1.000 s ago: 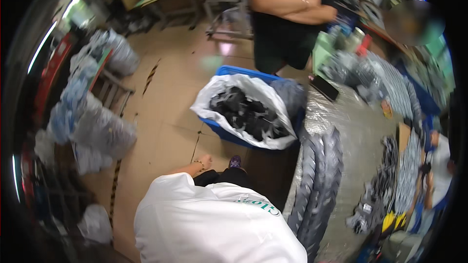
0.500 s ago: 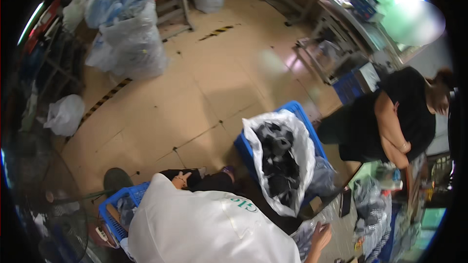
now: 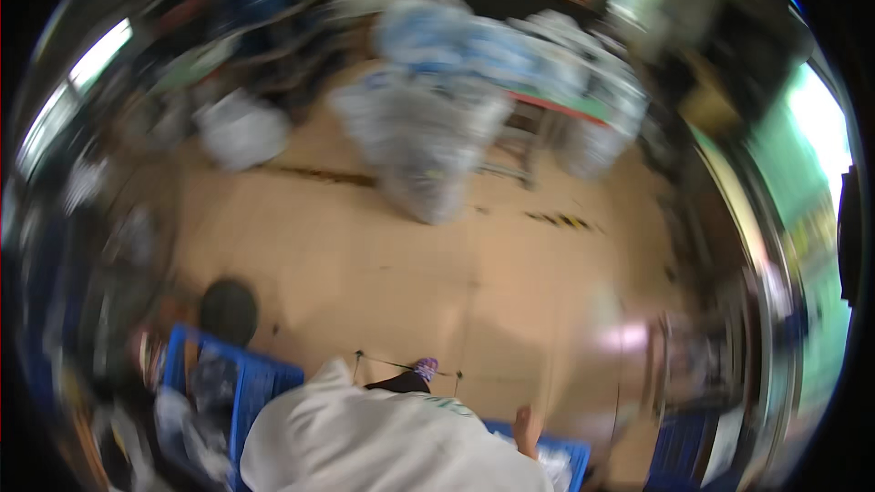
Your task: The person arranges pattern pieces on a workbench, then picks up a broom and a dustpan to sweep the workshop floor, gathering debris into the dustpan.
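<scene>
Near centre: large white sack (image 3: 383,442) hugged against our chest | right hand (image 3: 525,428) lay on its right edge, grip unclear; left hand unseen | judged soft, bulky, light: best gathered underneath | blue crates (image 3: 260,383) beside.

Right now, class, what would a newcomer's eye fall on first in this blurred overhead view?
First, the white shirt filling the bottom centre, with one hand poking out at its right edge. Next, the pile of pale plastic bags on the tan floor at top centre. A blue crate sits at lower left.
</scene>
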`<action>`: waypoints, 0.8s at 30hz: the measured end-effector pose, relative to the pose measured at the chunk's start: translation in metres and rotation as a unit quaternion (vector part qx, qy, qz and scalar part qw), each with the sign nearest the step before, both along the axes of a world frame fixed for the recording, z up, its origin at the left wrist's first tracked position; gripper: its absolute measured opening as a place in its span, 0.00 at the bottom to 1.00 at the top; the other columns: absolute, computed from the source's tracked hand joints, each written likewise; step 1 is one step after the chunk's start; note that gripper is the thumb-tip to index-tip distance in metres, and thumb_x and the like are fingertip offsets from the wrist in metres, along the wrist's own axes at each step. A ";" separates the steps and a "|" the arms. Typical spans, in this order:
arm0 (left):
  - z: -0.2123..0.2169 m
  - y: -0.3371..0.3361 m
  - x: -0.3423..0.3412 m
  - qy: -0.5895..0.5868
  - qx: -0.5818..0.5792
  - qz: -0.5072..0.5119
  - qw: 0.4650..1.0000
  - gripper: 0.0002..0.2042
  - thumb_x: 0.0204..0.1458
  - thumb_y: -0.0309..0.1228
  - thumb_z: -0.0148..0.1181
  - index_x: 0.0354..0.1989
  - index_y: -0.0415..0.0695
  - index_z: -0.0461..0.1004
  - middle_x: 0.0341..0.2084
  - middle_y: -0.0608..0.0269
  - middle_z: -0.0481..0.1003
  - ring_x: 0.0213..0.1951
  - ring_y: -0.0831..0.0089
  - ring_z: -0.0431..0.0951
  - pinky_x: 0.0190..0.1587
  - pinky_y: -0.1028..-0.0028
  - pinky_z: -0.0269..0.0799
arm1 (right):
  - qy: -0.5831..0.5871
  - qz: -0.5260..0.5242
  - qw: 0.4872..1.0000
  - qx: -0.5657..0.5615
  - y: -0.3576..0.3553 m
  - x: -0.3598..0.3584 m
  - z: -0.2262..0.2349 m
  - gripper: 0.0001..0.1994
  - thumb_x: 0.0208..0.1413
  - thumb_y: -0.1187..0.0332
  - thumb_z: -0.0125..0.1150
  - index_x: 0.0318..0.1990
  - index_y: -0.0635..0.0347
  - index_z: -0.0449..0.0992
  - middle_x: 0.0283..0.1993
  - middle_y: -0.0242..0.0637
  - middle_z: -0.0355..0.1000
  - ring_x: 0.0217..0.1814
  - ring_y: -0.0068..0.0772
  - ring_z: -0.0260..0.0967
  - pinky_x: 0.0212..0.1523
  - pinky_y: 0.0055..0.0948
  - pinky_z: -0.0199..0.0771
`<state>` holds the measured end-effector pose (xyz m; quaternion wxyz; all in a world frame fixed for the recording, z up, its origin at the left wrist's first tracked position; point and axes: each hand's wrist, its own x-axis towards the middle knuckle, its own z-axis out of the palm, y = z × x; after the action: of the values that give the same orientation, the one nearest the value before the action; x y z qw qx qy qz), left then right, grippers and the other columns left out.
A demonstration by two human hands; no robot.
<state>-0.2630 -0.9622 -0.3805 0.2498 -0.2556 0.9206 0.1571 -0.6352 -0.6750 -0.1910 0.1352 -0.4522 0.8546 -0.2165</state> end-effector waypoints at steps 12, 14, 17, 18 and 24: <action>0.104 -0.180 -0.292 0.063 0.184 0.382 0.903 0.13 0.43 0.32 0.50 0.38 0.45 0.70 0.34 0.57 0.72 0.39 0.64 0.71 0.41 0.67 0.66 | -0.170 0.100 0.971 0.138 -0.223 -0.624 -0.145 0.13 0.41 0.74 0.51 0.38 0.61 0.66 0.39 0.47 0.65 0.39 0.48 0.62 0.40 0.40 0.64; 0.100 -0.185 -0.319 0.045 0.173 0.376 0.909 0.12 0.43 0.32 0.50 0.38 0.46 0.70 0.35 0.57 0.72 0.40 0.64 0.71 0.42 0.66 0.65 | -0.210 0.078 0.966 0.131 -0.264 -0.587 -0.180 0.14 0.40 0.74 0.52 0.39 0.61 0.66 0.40 0.47 0.64 0.41 0.48 0.62 0.41 0.39 0.64; 0.081 -0.200 -0.343 0.186 0.199 0.444 0.853 0.11 0.42 0.33 0.51 0.34 0.45 0.72 0.33 0.56 0.73 0.38 0.64 0.72 0.40 0.65 0.66 | -0.247 -0.069 0.959 0.116 -0.215 -0.578 -0.175 0.16 0.38 0.75 0.54 0.39 0.61 0.66 0.42 0.46 0.63 0.42 0.47 0.61 0.43 0.38 0.64; 0.066 -0.199 -0.337 0.236 0.223 0.447 0.834 0.11 0.41 0.33 0.52 0.33 0.45 0.72 0.32 0.56 0.73 0.37 0.65 0.72 0.40 0.65 0.66 | -0.250 -0.137 0.953 0.101 -0.193 -0.580 -0.160 0.16 0.38 0.76 0.55 0.40 0.61 0.65 0.42 0.46 0.63 0.43 0.47 0.61 0.43 0.38 0.64; 0.063 -0.318 -0.465 -0.033 0.191 0.323 0.926 0.13 0.39 0.33 0.53 0.36 0.46 0.73 0.28 0.58 0.74 0.34 0.70 0.72 0.34 0.68 0.69 | -0.106 -0.287 0.946 0.109 -0.313 -0.583 -0.046 0.25 0.30 0.77 0.59 0.43 0.60 0.64 0.49 0.50 0.56 0.49 0.49 0.56 0.47 0.36 0.62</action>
<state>-0.7277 -1.2803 -0.3172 0.2596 -0.4916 0.7319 0.3942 -1.2178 -0.9876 -0.2368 0.2054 -0.1446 0.9475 -0.1980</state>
